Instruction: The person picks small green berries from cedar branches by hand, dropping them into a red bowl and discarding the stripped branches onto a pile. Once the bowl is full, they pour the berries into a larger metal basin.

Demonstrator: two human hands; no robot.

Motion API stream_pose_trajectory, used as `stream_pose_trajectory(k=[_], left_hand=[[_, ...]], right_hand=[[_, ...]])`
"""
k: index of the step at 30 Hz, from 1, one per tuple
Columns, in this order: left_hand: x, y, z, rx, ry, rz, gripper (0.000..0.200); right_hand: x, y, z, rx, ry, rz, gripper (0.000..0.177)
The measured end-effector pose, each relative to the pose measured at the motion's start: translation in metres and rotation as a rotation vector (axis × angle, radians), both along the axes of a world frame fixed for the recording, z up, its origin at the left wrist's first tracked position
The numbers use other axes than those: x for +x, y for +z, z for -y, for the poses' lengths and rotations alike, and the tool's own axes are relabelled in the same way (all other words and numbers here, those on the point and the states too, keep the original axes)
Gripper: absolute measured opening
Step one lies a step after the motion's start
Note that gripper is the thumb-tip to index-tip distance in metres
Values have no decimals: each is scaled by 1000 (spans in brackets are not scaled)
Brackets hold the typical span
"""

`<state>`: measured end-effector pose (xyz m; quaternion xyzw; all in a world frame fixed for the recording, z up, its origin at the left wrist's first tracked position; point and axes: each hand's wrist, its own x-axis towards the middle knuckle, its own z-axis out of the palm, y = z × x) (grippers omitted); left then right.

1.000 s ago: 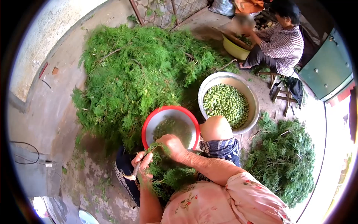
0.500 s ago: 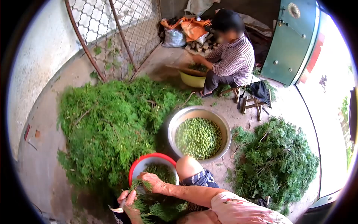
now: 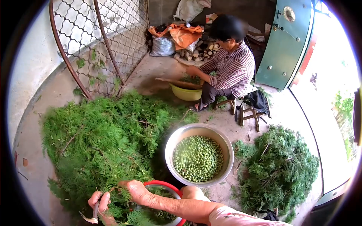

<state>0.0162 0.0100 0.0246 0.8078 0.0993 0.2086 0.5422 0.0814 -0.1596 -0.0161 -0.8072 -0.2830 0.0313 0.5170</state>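
My left hand (image 3: 101, 206) is closed round the woody stem of a leafy evergreen branch (image 3: 120, 199), its pale cut end sticking out at the lower left. With fingers drawn together, my right hand (image 3: 136, 192) grips the foliage of the same branch; its fingertips are partly hidden by leaves. Beneath my right forearm is a red-rimmed bowl (image 3: 166, 184) with small green pieces and bits of foliage inside. Just beyond it, a wide metal basin (image 3: 227, 154) contains many small round green seed cones (image 3: 198, 158).
A large heap of green branches (image 3: 94, 139) spreads on the left, another pile (image 3: 279, 169) on the right. Farther back, a person (image 3: 232, 64) sits working over a yellow basin (image 3: 184, 93). A small wooden stool (image 3: 250, 116) stands behind them, near a green door (image 3: 283, 41).
The view has tilted upward, so the scene sits lower. Both hands have shifted left in view, the right one from over the red-rimmed bowl to its left edge, still on the branch.
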Motion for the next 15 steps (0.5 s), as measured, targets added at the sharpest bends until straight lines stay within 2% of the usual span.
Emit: stream_pose_trajectory(k=[2,3,4,6,7,9,11,12,13,15], left_hand=[[2,5,11,22,1,-61,21],[1,14,15,17,-10,-183,20],[5,-10,3,22,-20,-57,21],[8,-21,1,-46,22,-67,19],[7,-27,-2,-18,17,-34,19],[9,-52,-12,37,7,34,18],[10,-102,-37,78,40,201,20],[14,-103,-36,98,56,284,22],[11,-100,-38,-168,63,169,15],[2,-75,-37,-216,-16,-62,16]], right_hand=[[2,-10,-2,-142,45,-16,33],[2,-6,-2,-149,53,-38,32],[3,-7,-1,-140,37,-15,32],[4,-9,-3,-118,13,35,32],[8,14,3,-222,83,-70,31],[11,16,0,-239,95,-80,29],[16,17,2,-239,107,-72,26],[18,18,4,-230,114,-58,25],[19,18,4,-220,123,-44,23],[21,13,4,-173,104,-50,22]])
